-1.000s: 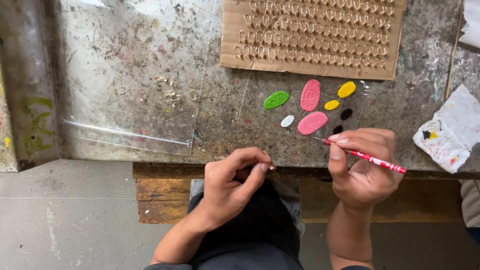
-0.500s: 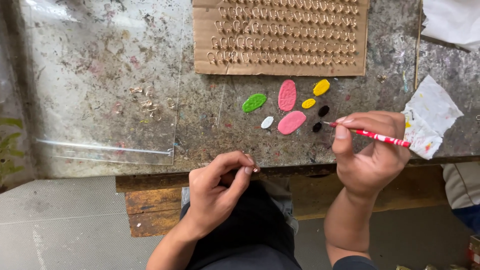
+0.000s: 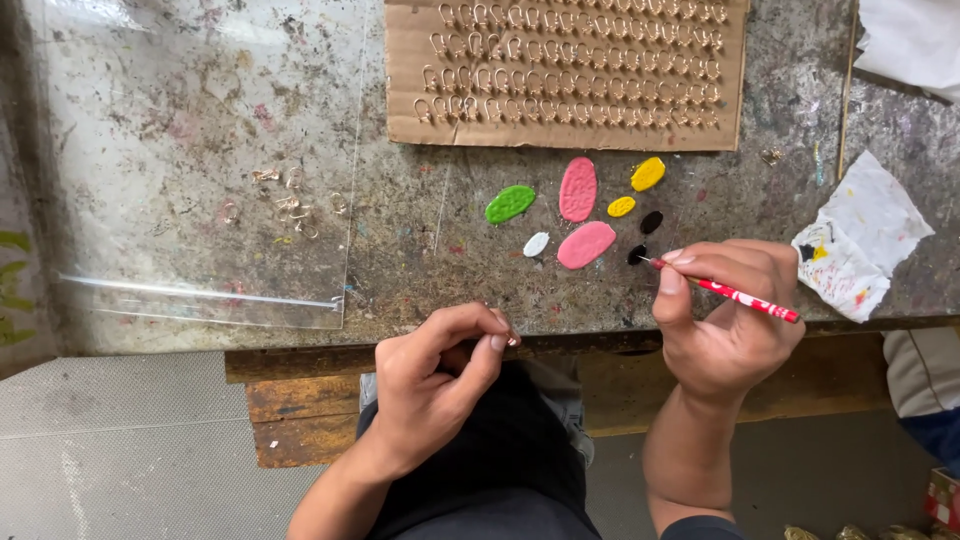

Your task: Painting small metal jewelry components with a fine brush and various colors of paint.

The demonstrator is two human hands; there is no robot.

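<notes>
at the near edge of a stained workbench, the right hand pinches a thin red brush between thumb and curled fingers, the shaft running down to the right past the knuckles and its fine tip pointing up and left. just beyond that tip lies a small black paint blob, with a second black blob a little farther out; whether the tip touches the nearer one cannot be told. outward from there sit two pink blobs, one lying low and slanted and one upright, a white blob, a green blob and two yellow blobs, small and larger. beyond the paints a cardboard sheet carries rows of small metal loops. to the right of the brush hand a crumpled white paper smeared with paint lies on the bench edge. to the left of the brush hand, over the lap and just off the bench edge, the left hand has thumb and forefinger pressed together on a tiny piece, too small to identify. farther left and outward, a clear plastic sheet covers the bench, with a few loose metal loops scattered on it.
</notes>
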